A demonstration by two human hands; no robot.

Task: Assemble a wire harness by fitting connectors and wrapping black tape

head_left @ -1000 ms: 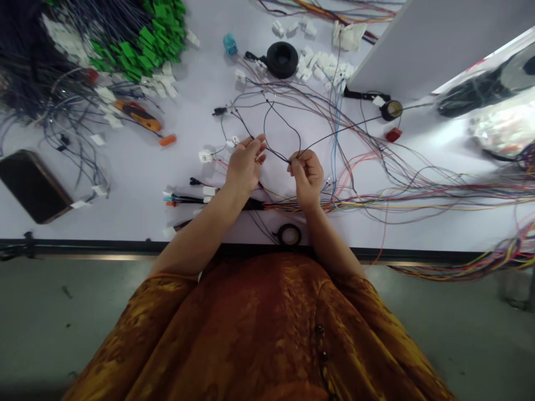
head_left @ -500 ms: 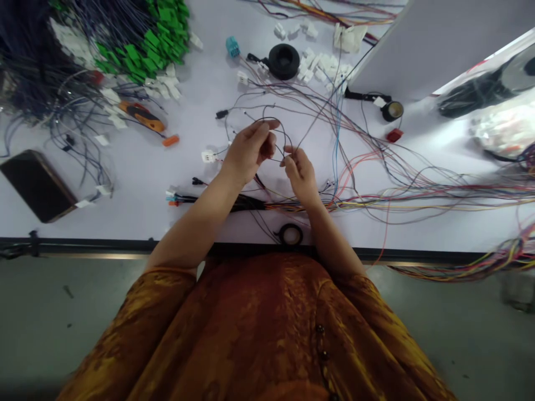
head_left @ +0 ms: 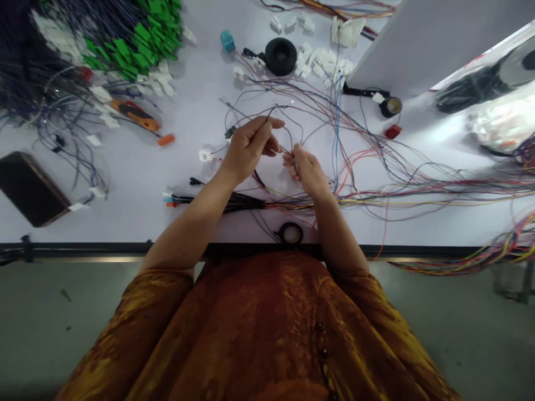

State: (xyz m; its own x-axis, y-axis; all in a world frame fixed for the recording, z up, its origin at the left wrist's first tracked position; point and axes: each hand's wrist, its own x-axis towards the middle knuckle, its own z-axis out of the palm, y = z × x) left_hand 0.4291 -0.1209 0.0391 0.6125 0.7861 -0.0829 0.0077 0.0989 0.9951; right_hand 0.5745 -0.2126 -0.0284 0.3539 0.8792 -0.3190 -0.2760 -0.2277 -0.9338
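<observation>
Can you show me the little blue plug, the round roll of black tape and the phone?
Blue connector [head_left: 228, 40]: head view, on its middle.
Roll of black tape [head_left: 281, 234]: head view, on the left side of its ring.
Phone [head_left: 31, 189]: head view, on its dark flat face.

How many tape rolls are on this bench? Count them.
3: a thick roll at the far side, a small roll by the grey panel, another roll at the near edge. Wires may hide more.

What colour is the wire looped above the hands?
The wire is black, best in the head view.
</observation>
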